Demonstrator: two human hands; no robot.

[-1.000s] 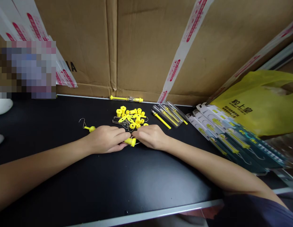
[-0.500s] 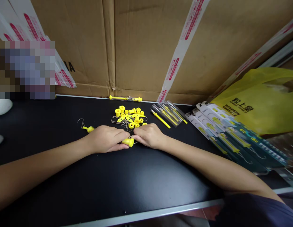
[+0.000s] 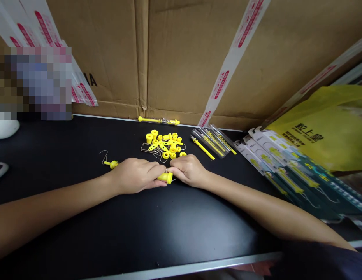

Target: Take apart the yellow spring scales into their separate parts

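My left hand (image 3: 140,175) is closed around a spring scale (image 3: 167,177), which lies roughly level just above the black table. Its yellow end cap sticks out between thumb and fingers, while a yellow knob and a bent metal hook (image 3: 104,156) show past the other side of the hand. The middle of the scale is hidden in my palm. Close against the cap, my right hand (image 3: 189,171) is curled, thumb and forefinger pinching a thin metal wire piece at that end. Most of this wire is covered by the fingers.
Behind my hands lies a pile of yellow caps, nuts and wire hooks (image 3: 166,146). Clear tubes with yellow rods (image 3: 213,142) lie to its right, and another spring scale (image 3: 159,121) by the cardboard (image 3: 181,58). Packaged scales (image 3: 286,171) and a yellow bag (image 3: 324,128) stand at right.
The view has shifted a little, so everything appears slightly further right. Both hands keep the same hold on the spring scale and its wire, with only slight movement.
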